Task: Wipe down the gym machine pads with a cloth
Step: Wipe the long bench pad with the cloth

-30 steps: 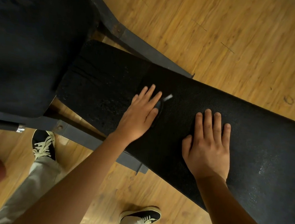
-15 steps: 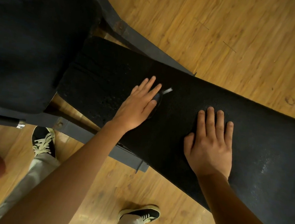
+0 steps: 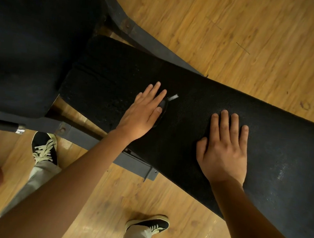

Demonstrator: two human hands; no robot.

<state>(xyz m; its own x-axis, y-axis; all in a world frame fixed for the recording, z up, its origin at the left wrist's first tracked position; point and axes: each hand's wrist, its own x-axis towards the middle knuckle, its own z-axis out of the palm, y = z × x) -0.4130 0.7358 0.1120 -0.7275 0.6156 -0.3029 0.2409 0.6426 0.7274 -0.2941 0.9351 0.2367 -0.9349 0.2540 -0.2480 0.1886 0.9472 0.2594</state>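
Note:
A long black textured bench pad (image 3: 200,111) runs from the upper left to the lower right. My left hand (image 3: 143,114) lies flat on it with straight fingers, pressing a dark cloth (image 3: 163,108) that is mostly hidden under the palm. Only the cloth's dark edge and a small white tag (image 3: 173,97) show beside the fingertips. My right hand (image 3: 225,148) rests flat on the bare pad further right, fingers straight and together, holding nothing.
A second large dark pad (image 3: 30,43) stands at the upper left on a grey steel frame (image 3: 130,161) with chrome-tipped bars (image 3: 20,128). Below the pad is wooden floor (image 3: 234,31), where my two black sneakers (image 3: 45,147) (image 3: 149,225) stand.
My left hand with the cloth has slid a little to the left along the pad. My right hand has stayed flat in about the same spot.

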